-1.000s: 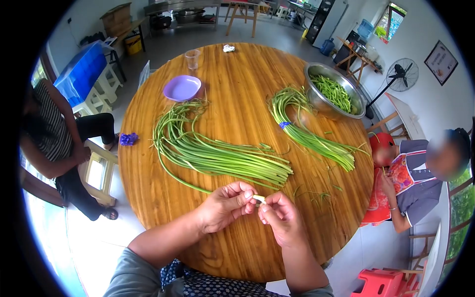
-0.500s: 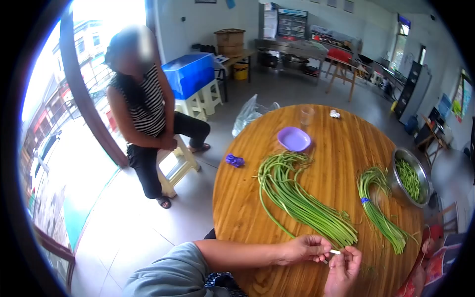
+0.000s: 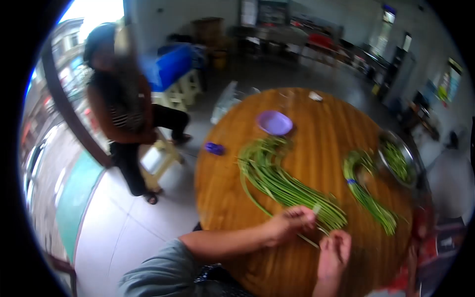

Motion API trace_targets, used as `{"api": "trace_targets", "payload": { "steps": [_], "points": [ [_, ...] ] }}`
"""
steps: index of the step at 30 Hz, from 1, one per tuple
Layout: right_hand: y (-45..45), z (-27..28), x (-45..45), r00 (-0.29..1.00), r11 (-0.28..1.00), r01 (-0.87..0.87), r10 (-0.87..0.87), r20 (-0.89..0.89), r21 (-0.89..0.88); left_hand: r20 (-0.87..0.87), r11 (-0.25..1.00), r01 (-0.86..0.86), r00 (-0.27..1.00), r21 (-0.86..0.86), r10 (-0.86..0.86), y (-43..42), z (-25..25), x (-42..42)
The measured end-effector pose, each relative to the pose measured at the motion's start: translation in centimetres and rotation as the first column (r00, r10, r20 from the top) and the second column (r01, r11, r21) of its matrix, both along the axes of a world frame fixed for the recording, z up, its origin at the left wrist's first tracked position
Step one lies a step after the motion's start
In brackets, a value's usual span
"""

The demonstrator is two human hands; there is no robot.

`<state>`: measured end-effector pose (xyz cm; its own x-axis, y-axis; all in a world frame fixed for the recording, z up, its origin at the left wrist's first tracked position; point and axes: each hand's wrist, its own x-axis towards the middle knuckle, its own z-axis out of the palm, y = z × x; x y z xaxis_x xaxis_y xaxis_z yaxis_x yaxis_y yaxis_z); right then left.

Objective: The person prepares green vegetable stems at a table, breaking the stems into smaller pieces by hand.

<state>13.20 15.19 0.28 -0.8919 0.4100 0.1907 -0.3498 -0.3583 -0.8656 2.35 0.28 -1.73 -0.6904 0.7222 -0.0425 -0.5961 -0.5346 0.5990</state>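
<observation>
A large pile of long green stems that look like garlic scapes lies across the round wooden table. At its near end, my left hand is closed, with a small pale-green bit at its fingertips. My right hand, just to the right and lower, has its fingers pinched together. A thin pale stem runs between the hands, its end close to my right fingers; blur hides the exact grip. Farther right lies a smaller bunch of scapes bound with a blue-purple band.
A metal bowl of green pieces stands at the table's right. Toward the back are a purple dish, a purple bundle and crumpled white paper. A person sits on a stool at the left.
The view has shifted and blurred. My hands have drawn apart from the small white piece they both held. My left hand is now higher, over the scape ends.
</observation>
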Motion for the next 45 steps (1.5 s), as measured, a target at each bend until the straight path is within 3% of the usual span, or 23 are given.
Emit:
{"api": "trace_targets", "payload": {
  "steps": [2,4,10,15,17,18,20,24,27,40,45],
  "points": [
    [0.2,0.6,0.1,0.999,0.994,0.035,-0.033,0.019,-0.099,0.061,1.0,-0.03,0.998,0.0,0.03,-0.4,0.2,-0.5],
    [1.1,0.7,0.5,0.999,0.989,-0.038,0.033,-0.038,-0.146,-0.006,0.995,-0.033,0.999,-0.092,0.033,-0.5,1.3,-0.1],
    [2.0,0.8,0.3,0.995,0.96,-0.073,0.089,0.046,-0.272,-0.11,0.978,0.106,0.986,-0.179,-0.127,-0.1,0.9,0.8],
    [2.0,0.2,0.5,0.98,0.94,-0.137,0.174,0.094,-0.313,-0.192,0.966,0.077,0.973,-0.249,-0.127,0.1,0.8,1.2],
    [2.3,0.3,0.5,0.97,0.929,-0.175,0.22,0.107,-0.326,-0.445,0.932,-0.022,0.882,-0.361,-0.152,-0.1,1.1,1.2],
    [2.3,0.4,0.6,0.955,0.915,-0.212,0.269,0.128,-0.344,-0.445,0.933,-0.019,0.882,-0.361,-0.154,0.0,0.9,1.1],
    [1.8,1.4,0.6,0.947,0.918,-0.213,0.278,0.161,-0.333,-0.626,0.89,-0.171,0.765,-0.422,-0.15,0.0,0.3,1.2],
    [1.5,1.5,1.0,0.928,0.952,-0.248,0.286,0.237,-0.178,-0.708,0.871,-0.245,0.69,-0.425,-0.152,0.0,1.8,1.4],
    [1.5,1.5,1.0,0.929,0.969,-0.233,0.247,0.277,-0.081,-0.865,0.87,-0.351,0.479,-0.347,-0.152,0.1,1.8,1.2],
    [1.7,1.3,1.1,0.919,0.981,-0.192,0.168,0.356,0.032,-0.957,0.814,-0.527,0.269,-0.242,-0.11,0.0,1.7,1.2],
    [1.7,1.4,1.0,0.914,0.98,-0.192,0.157,0.374,0.057,-0.964,0.806,-0.548,0.243,-0.227,-0.106,0.0,1.7,1.2]
  ]
}}
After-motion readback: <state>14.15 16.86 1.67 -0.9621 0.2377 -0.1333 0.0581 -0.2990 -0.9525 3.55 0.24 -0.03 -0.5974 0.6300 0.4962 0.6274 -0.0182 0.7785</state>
